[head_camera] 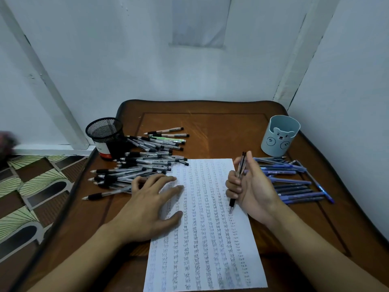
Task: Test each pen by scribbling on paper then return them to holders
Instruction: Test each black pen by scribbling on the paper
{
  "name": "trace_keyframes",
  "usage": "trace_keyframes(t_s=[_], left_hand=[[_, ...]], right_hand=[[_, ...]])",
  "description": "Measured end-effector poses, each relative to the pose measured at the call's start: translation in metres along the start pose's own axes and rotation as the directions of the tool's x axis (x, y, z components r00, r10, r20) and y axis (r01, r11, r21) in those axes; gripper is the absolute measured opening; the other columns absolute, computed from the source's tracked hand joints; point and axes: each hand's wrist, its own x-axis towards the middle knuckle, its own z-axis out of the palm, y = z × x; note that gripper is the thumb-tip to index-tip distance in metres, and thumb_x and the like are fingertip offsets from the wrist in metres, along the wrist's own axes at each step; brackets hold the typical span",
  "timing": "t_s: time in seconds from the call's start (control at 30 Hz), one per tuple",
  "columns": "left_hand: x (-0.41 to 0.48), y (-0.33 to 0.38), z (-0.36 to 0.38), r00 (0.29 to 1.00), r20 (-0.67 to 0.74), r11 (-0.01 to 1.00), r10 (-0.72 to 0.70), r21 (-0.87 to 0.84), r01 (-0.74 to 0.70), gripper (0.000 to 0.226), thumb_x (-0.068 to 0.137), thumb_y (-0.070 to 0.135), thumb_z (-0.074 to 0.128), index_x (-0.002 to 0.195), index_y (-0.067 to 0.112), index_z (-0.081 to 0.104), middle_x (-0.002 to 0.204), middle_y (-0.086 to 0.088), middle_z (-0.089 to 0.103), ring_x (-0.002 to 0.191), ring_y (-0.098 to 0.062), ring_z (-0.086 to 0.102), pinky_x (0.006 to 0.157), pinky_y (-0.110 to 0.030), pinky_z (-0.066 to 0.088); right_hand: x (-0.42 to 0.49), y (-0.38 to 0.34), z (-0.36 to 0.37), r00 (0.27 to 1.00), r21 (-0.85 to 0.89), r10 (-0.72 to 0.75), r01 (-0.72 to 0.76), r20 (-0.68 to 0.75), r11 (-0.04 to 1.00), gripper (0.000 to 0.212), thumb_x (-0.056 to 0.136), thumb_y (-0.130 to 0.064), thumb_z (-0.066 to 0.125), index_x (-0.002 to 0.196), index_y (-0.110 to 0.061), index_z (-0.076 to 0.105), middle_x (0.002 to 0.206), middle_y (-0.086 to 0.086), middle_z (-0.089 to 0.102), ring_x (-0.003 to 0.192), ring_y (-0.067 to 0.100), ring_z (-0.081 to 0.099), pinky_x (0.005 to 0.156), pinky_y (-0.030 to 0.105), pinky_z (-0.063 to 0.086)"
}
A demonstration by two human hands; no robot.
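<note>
The pen [232, 202] stands nearly upright, tip down, touching the paper [210, 260] close to its right edge. The paper lies slightly askew on the near half of the brown desk [221, 127] and is covered in rows of small scribbled marks. The right hand [250, 186] is grasping the pen, with its fingers curled round the barrel and the thumb pointing up beside it. At the top, two dark ends seem to stand side by side, so it cannot be told whether the hand holds one pen or two. The left hand [151, 199] is released and lies palm down with the fingers spread. Its thumb and two fingers rest on the left edge of the paper, and the other fingers bend down at the edge of the pile beside it.

That pile is clear pens [143, 163] with black grips, heaped crosswise on the desk from just beside the left hand up to the mesh holder [105, 133]. Right of the paper, behind the right hand, blue pens [294, 182] lie roughly side by side.

Farther back, the black mesh holder stands at the desk's far left edge, with a white and red label low on its side. A blue cup [280, 138] with a bear face stands upright at the far right, just behind the blue pens. A patterned floor [31, 186] shows left of the desk, and a white wall [147, 70] rises beyond it.
</note>
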Motion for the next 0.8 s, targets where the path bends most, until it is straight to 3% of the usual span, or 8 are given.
trace_keyframes(t_s=[0.13,0.3,0.5,0.63,0.8], left_hand=[[-0.003,0.001,0.005,0.999,-0.008,0.999,-0.052,0.005,0.052,0.066,0.093,0.077,0.022,0.152,0.049,0.034,0.158,0.019,0.03,0.147,-0.002,0.014,0.114,-0.046,-0.006],[-0.002,0.001,0.007,0.999,-0.024,1.0,-0.026,-0.008,0.026,0.057,0.099,0.072,0.021,0.151,0.053,0.033,0.157,0.027,0.03,0.146,0.003,0.016,0.114,-0.048,-0.002],[-0.001,0.0,0.008,0.999,-0.03,1.0,-0.025,0.005,0.026,0.05,0.102,0.065,0.024,0.151,0.054,0.033,0.157,0.03,0.029,0.145,0.003,0.016,0.114,-0.051,0.001],[-0.002,-0.001,0.01,0.999,-0.04,1.0,-0.026,-0.015,0.025,0.05,0.101,0.066,0.026,0.149,0.054,0.034,0.156,0.031,0.03,0.146,0.002,0.017,0.114,-0.048,-0.001],[-0.001,-0.003,0.012,0.996,-0.084,0.999,-0.008,-0.037,0.005,0.049,0.1,0.066,0.031,0.147,0.053,0.04,0.154,0.031,0.034,0.145,0.003,0.02,0.113,-0.046,-0.001]], right_hand=[[-0.003,-0.002,-0.003,0.999,0.047,-0.017,0.018,-0.028,0.999,0.06,0.096,-0.069,0.041,0.065,-0.018,0.039,0.059,-0.002,0.012,0.053,0.012,0.008,0.05,0.029,0.009],[-0.001,-0.009,-0.007,0.999,0.096,-0.051,0.051,0.004,0.994,0.055,0.093,-0.059,0.043,0.059,-0.018,0.03,0.054,-0.002,0.007,0.048,0.011,0.005,0.046,0.028,0.005],[0.013,-0.001,-0.016,0.998,0.24,-0.042,0.032,0.038,0.97,0.047,0.085,-0.052,0.046,0.057,-0.018,0.03,0.046,-0.005,0.015,0.047,0.011,0.005,0.042,0.027,0.01],[0.013,-0.001,-0.019,0.993,0.316,-0.097,0.071,0.067,0.946,0.04,0.079,-0.051,0.046,0.059,-0.018,0.033,0.051,-0.006,0.012,0.047,0.011,0.005,0.042,0.026,0.01],[0.008,-0.003,-0.019,0.982,0.373,-0.19,0.174,0.008,0.911,0.054,0.093,-0.063,0.043,0.067,-0.016,0.046,0.048,-0.006,0.023,0.046,0.009,0.01,0.044,0.024,0.013]])
